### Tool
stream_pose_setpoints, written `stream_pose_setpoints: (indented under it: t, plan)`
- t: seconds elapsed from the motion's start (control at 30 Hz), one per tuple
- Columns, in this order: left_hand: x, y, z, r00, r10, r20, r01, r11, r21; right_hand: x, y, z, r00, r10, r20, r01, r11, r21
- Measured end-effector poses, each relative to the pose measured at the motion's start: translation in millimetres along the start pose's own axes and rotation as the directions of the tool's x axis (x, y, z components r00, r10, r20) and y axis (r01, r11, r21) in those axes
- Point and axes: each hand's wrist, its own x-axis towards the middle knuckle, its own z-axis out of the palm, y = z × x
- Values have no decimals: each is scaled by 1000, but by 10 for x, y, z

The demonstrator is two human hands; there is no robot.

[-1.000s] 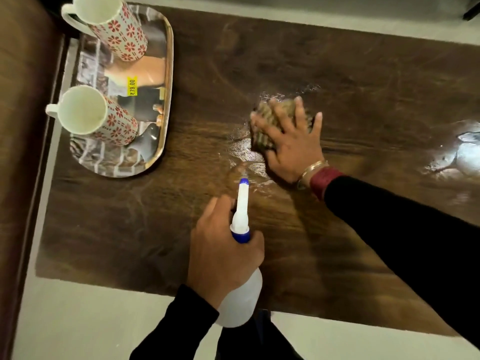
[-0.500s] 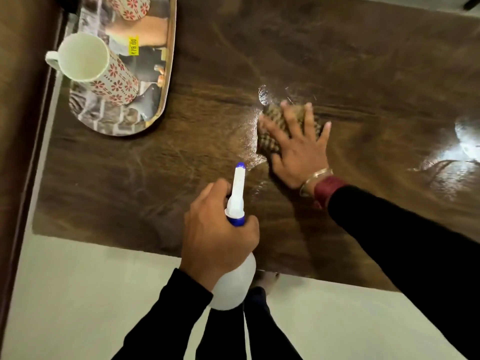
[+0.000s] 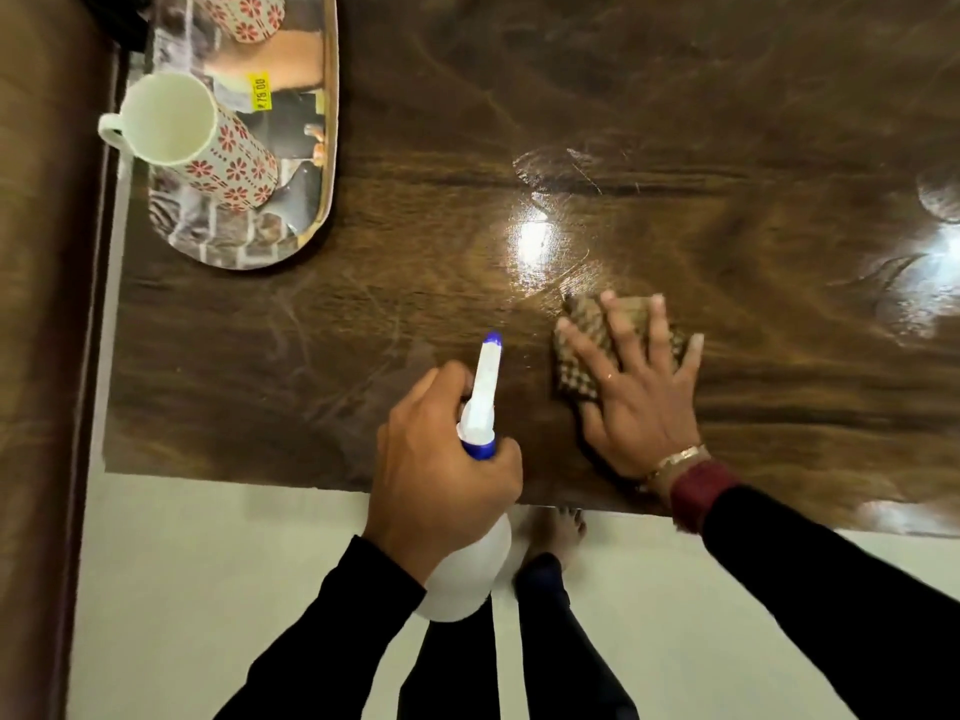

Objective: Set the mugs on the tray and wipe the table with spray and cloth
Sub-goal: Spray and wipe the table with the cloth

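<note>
**The cloth slides nearer the edge**

The right grip (image 3: pixel 639 402) lies flat with its fingers spread. It presses the checked cloth (image 3: pixel 582 345) onto the brown table (image 3: pixel 675 122). Half a second ago the cloth was farther up. Now it is closer to the table's near edge, and a wet shiny patch (image 3: pixel 535 236) shows above it. The left grip (image 3: pixel 441 459) is still wrapped tight round the white spray bottle (image 3: pixel 485 387), and its blue tip points over the table. A flowery mug (image 3: pixel 197 142) stands on the tray (image 3: pixel 234 246) at the left. A second mug (image 3: pixel 249 13) peeks in at the top. A yellow sticker (image 3: pixel 260 93) on the tray seems to read 78.00.
</note>
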Motion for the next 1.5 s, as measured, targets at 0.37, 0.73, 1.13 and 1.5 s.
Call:
stream_pose_setpoints:
  t: [0.37, 0.73, 1.13, 1.5]
  plan:
    - [-369, -160, -70, 999, 41, 21, -40, 999, -4, -583, -918, 342, 996, -90, -29, 90, 996, 5]
    - [-583, -322, -133, 999, -8, 37, 8, 1000, 10, 211, -1223, 111, 952, 305, -25, -298, 941, 161]
    - [-513, -628, -355, 999, -35, 20, 34, 999, 6, 45, -954, 98, 950, 310, -42, -304, 946, 112]
    - [-452, -688, -575, 999, -38, 6, 38, 998, -54, -458, -1574, 347, 986, -166, 1, 165, 986, 24]
